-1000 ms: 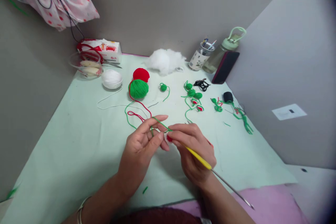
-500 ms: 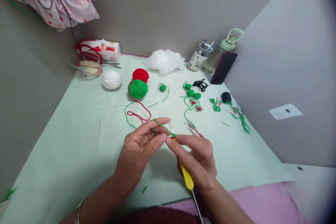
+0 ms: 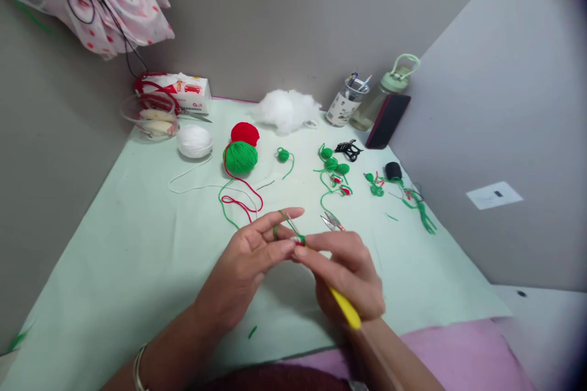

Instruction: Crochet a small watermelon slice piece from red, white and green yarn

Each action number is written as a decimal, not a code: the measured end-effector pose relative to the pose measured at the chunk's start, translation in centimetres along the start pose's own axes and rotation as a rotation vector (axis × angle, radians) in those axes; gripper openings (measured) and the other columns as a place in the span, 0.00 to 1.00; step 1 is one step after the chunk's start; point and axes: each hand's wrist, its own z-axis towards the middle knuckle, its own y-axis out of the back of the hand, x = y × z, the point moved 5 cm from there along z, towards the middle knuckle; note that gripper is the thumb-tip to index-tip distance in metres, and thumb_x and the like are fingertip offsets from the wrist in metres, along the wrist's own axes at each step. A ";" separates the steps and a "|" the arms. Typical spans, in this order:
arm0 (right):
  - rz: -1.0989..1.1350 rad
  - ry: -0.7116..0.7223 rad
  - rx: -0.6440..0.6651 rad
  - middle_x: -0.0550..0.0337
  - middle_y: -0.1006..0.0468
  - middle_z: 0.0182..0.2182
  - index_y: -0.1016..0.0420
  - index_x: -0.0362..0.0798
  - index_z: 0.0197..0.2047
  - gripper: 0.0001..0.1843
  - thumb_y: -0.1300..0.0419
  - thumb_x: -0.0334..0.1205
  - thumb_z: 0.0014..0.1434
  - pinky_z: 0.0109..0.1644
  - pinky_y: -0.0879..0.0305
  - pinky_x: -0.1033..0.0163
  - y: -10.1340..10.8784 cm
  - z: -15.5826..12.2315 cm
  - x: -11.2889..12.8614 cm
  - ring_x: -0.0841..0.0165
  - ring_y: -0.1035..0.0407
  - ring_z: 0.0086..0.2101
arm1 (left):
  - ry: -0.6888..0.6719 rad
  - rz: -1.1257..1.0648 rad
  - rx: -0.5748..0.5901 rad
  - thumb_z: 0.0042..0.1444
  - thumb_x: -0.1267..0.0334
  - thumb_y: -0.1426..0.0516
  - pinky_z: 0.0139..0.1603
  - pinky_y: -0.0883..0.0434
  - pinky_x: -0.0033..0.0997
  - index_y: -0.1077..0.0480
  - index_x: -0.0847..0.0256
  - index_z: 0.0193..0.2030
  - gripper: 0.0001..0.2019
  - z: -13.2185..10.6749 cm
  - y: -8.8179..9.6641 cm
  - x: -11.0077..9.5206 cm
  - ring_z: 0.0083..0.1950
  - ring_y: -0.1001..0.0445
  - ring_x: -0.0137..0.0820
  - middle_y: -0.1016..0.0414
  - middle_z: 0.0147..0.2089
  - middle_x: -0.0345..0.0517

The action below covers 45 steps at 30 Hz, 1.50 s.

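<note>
Fingers (image 3: 279,250) of left hand (image 3: 238,266) and right hand (image 3: 352,275) pinch a seemingly unfinished crochet piece (image 3: 298,242); right of the green ball (image 3: 240,158), two likely completed slices (image 3: 346,191) lie.

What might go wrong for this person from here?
The small red-and-white piece, pinched at the fingertips of the left hand and right hand, might slip loose. The red strand crosses the green strand near the green ball, so they could tangle. The scissors, lying close beyond the right hand, might nick it.

Hook handle (image 3: 346,308) yellow, crochet piece (image 3: 298,242) red-white, yarn (image 3: 240,158) green
</note>
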 end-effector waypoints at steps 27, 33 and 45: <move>0.420 -0.402 -0.027 0.58 0.18 0.38 0.15 0.59 0.51 0.15 0.37 0.30 0.69 0.35 0.24 0.61 -1.5 1.0 -2.2 0.68 0.23 0.34 | -0.163 0.184 -0.206 0.58 0.59 0.29 0.46 0.30 0.26 0.17 0.48 0.55 0.18 0.2 1.3 -0.4 0.40 0.28 0.27 0.26 0.36 0.38; 0.182 -0.176 -0.026 0.56 0.16 0.44 0.17 0.61 0.58 0.22 0.37 0.27 0.68 0.40 0.21 0.60 -1.3 0.8 -0.9 0.65 0.21 0.40 | 0.045 -0.053 -0.112 0.53 0.59 0.27 0.48 0.30 0.26 0.16 0.56 0.54 0.20 0.6 0.7 0.7 0.38 0.29 0.25 0.23 0.37 0.41; 0.872 -0.711 -0.131 0.58 0.18 0.32 0.13 0.52 0.39 0.07 0.33 0.42 0.67 0.27 0.28 0.64 -1.7 1.3 -4.5 0.71 0.27 0.25 | -0.020 0.065 -0.120 0.54 0.63 0.28 0.44 0.31 0.27 0.15 0.53 0.49 0.15 0.5 1.0 -0.8 0.37 0.29 0.26 0.25 0.34 0.39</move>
